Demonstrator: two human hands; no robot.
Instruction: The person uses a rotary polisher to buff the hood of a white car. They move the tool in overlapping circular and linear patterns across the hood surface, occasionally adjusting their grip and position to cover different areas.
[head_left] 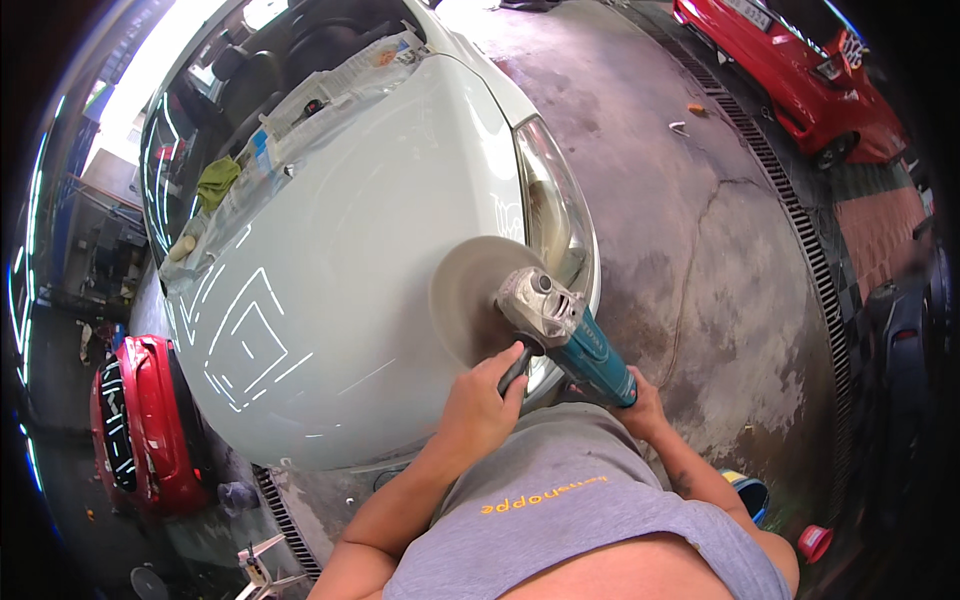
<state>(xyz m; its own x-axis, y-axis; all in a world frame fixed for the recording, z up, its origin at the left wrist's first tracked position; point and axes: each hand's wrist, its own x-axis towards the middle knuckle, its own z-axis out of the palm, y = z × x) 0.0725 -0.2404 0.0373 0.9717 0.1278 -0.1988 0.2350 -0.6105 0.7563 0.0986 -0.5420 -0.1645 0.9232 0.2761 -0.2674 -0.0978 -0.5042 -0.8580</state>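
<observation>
A teal electric polisher (590,355) with a grey metal head lies across the front corner of a white car hood (350,230). Its round pad (462,290) is blurred, as if spinning, and rests against the paint beside the headlight (550,200). My left hand (485,400) is wrapped round the black side handle (517,370). At the rear of the teal body, my right hand (640,405) grips the polisher; some of its fingers are hidden beneath it. Light strips reflect in the glossy hood.
Masking sheets (350,85) cover the hood's windshield edge, with a green cloth (217,182) on them. Red cars stand at the far right (800,85) and lower left (155,425). A drain grate (800,220) crosses the concrete floor (690,250). A blue bucket (748,492) and red container (815,543) sit behind my right arm.
</observation>
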